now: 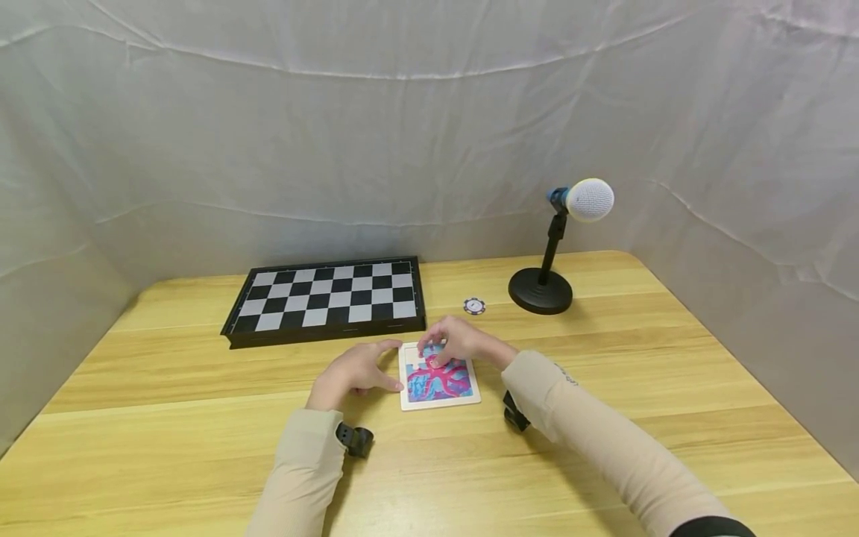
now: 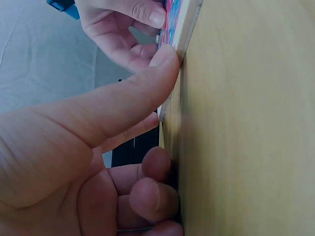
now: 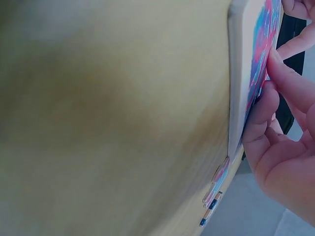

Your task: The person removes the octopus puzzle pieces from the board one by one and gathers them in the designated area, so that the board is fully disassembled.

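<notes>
A white-framed jigsaw puzzle point(image 1: 439, 405) with a pink octopus on blue lies flat on the table; its upper left shows bare white. My left hand point(image 1: 357, 371) is at its left side, the thumb touching the frame's edge and the index finger reaching the far left corner. The other left fingers curl loosely beside the board in the left wrist view. Over the puzzle's upper part, my right hand point(image 1: 458, 341) pinches a puzzle piece between thumb and fingers, mostly hidden by them. In the right wrist view, a loose puzzle piece point(image 3: 215, 184) lies beyond the frame.
Behind my left hand lies a black-and-white checkered game board point(image 1: 329, 297). A poker chip point(image 1: 473, 306) sits beyond my right hand. Farther right stands a microphone point(image 1: 589, 200) on a round black base point(image 1: 540, 292). Grey-white cloth point(image 1: 349, 149) hangs round the wooden table point(image 1: 429, 477).
</notes>
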Action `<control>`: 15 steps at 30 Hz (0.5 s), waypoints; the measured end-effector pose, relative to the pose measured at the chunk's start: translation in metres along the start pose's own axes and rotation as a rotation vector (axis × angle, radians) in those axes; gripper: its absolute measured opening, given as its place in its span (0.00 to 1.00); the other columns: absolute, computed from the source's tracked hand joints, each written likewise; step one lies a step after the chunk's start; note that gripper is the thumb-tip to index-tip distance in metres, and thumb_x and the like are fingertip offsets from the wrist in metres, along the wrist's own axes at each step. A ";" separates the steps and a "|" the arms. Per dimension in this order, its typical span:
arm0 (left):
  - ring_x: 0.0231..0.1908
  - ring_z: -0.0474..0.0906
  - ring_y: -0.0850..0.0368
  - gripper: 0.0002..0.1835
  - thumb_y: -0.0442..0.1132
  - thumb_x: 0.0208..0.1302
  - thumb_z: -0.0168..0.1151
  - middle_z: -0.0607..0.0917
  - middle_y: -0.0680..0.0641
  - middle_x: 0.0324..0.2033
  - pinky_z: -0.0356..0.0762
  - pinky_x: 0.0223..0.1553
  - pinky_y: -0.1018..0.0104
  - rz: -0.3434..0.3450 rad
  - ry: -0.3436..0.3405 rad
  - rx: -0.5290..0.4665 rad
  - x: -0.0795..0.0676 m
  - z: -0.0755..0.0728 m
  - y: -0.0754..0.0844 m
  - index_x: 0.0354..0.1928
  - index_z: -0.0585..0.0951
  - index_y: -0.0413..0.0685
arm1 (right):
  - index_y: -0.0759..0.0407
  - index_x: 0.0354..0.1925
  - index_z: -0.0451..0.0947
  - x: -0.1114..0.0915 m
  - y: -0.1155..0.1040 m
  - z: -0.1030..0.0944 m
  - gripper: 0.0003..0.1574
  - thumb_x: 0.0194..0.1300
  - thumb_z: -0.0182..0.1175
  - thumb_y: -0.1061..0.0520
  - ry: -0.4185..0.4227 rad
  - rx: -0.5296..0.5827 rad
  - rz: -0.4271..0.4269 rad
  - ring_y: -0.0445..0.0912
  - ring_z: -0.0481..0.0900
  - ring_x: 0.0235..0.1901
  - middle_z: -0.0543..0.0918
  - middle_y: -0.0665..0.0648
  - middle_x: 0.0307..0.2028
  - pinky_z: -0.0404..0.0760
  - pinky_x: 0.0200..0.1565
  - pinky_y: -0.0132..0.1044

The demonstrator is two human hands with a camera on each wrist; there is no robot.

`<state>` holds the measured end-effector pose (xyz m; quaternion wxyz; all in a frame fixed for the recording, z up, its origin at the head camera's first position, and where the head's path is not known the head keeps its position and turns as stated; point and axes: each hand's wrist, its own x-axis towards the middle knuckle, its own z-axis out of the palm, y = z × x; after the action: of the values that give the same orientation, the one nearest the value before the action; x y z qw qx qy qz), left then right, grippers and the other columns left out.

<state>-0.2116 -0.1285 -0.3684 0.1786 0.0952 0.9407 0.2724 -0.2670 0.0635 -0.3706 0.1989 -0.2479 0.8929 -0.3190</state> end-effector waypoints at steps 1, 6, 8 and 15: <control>0.10 0.60 0.60 0.40 0.45 0.47 0.70 0.70 0.40 0.50 0.62 0.13 0.71 0.000 0.000 -0.001 0.000 0.000 0.000 0.64 0.64 0.55 | 0.59 0.43 0.78 0.000 0.000 0.000 0.20 0.48 0.66 0.68 0.004 0.004 0.007 0.43 0.69 0.21 0.74 0.54 0.36 0.72 0.20 0.29; 0.10 0.60 0.60 0.40 0.45 0.46 0.70 0.71 0.40 0.49 0.62 0.13 0.71 0.003 0.003 -0.004 0.000 0.001 0.000 0.63 0.64 0.55 | 0.63 0.42 0.74 0.001 0.001 0.002 0.21 0.47 0.67 0.68 0.037 0.021 0.021 0.44 0.69 0.32 0.71 0.53 0.31 0.73 0.36 0.32; 0.10 0.60 0.60 0.40 0.45 0.46 0.70 0.71 0.40 0.49 0.62 0.13 0.71 0.003 0.004 -0.006 0.001 0.001 0.000 0.63 0.65 0.55 | 0.63 0.39 0.75 0.001 0.001 0.002 0.18 0.46 0.67 0.68 0.048 0.018 0.022 0.44 0.70 0.35 0.73 0.53 0.31 0.72 0.42 0.33; 0.10 0.59 0.60 0.40 0.45 0.46 0.70 0.71 0.40 0.49 0.62 0.13 0.71 0.001 0.002 -0.004 0.001 0.001 -0.001 0.63 0.64 0.55 | 0.57 0.36 0.72 0.000 0.001 0.002 0.18 0.47 0.67 0.67 0.044 -0.014 -0.022 0.48 0.72 0.39 0.75 0.55 0.35 0.73 0.44 0.39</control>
<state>-0.2127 -0.1285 -0.3701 0.1778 0.0950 0.9402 0.2745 -0.2667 0.0633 -0.3725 0.1740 -0.2522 0.8965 -0.3202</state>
